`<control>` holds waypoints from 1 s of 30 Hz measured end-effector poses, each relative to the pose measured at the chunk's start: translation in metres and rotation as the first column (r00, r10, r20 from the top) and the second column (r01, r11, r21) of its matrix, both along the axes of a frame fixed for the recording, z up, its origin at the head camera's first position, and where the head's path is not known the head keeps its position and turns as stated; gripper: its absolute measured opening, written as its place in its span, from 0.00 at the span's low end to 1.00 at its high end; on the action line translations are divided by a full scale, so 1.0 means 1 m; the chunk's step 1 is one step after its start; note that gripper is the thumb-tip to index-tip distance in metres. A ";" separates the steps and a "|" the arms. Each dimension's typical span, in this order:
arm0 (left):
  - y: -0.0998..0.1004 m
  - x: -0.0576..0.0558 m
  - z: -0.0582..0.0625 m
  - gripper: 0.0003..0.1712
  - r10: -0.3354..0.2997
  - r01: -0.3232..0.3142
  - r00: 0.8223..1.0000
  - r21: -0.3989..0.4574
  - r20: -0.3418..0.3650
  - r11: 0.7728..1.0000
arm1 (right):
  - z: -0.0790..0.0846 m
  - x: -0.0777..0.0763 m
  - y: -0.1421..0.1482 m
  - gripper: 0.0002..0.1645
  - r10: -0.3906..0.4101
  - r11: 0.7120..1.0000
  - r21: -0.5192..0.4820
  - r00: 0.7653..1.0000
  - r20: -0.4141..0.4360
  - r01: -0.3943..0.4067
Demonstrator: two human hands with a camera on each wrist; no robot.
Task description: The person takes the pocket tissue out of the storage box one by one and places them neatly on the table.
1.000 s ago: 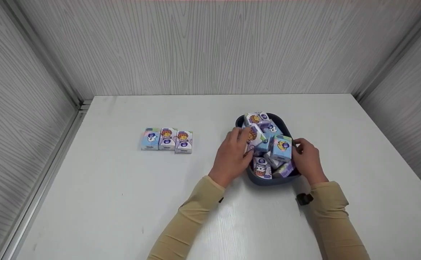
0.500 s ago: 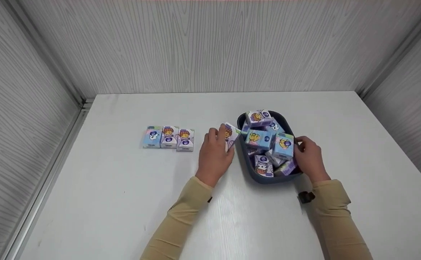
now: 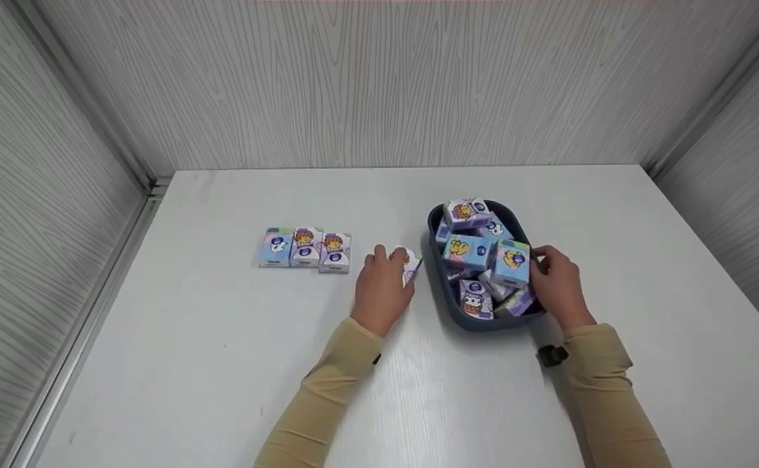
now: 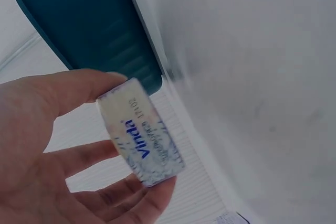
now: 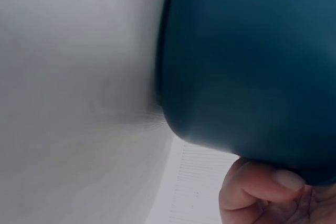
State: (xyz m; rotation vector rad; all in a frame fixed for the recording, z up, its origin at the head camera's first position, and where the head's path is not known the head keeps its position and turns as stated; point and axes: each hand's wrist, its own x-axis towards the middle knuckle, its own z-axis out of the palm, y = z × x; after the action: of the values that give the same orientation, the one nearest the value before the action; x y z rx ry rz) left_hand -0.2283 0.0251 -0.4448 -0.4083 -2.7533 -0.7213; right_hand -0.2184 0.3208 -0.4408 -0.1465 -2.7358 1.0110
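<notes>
My left hand (image 3: 381,290) pinches a small white-and-purple pack of tissues (image 3: 411,264) between thumb and fingers, left of the dark blue basket (image 3: 477,324). In the left wrist view the end of this tissue pack (image 4: 140,132) reads "Vinda". Whether it touches the table cannot be told. My right hand (image 3: 558,286) grips the basket's right rim, its thumb (image 5: 287,179) at the edge in the right wrist view. Blue and purple tissue packs (image 3: 467,251) lie heaped inside the basket at mixed angles.
Three tissue packs stand side by side on the white table to the left: a blue one (image 3: 276,247) and two purple ones, the nearest purple pack (image 3: 335,253) sitting slightly forward. A grey wood-grain panel (image 3: 379,84) rises behind the table, with side panels left and right.
The left hand has lifted a purple tissue pack out of the basket, carried it left and brought it lower and nearer the row. The right hand has stayed on the basket's rim.
</notes>
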 end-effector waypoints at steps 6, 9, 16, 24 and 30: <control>0.001 0.005 0.003 0.25 0.025 -0.007 0.991 -0.134 0.130 0.991 | -0.001 0.000 0.000 0.19 0.001 1.000 0.001 1.000 0.017 -0.001; 0.002 0.010 0.008 0.33 0.027 0.011 0.990 -0.267 0.138 0.964 | -0.001 0.000 0.000 0.18 0.002 1.000 0.005 1.000 0.012 -0.002; 0.008 0.018 0.019 0.10 -0.063 0.088 0.995 -0.431 0.073 0.898 | 0.001 0.001 -0.001 0.19 -0.005 1.000 -0.001 0.999 0.033 0.006; 0.012 0.016 0.022 0.10 -0.074 0.104 0.993 -0.387 0.091 0.916 | 0.003 0.001 -0.001 0.19 -0.002 1.000 -0.007 1.000 0.029 0.002; 0.008 0.007 0.015 0.11 -0.052 0.068 0.997 -0.324 0.059 0.944 | 0.000 0.001 0.000 0.18 0.002 1.000 0.004 1.000 0.008 -0.002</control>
State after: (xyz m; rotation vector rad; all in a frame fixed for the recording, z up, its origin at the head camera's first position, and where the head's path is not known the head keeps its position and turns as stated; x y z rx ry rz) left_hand -0.2216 0.0327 -0.4298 -0.5497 -2.9236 -0.2880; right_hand -0.2175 0.3210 -0.4407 -0.1468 -2.7455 1.0077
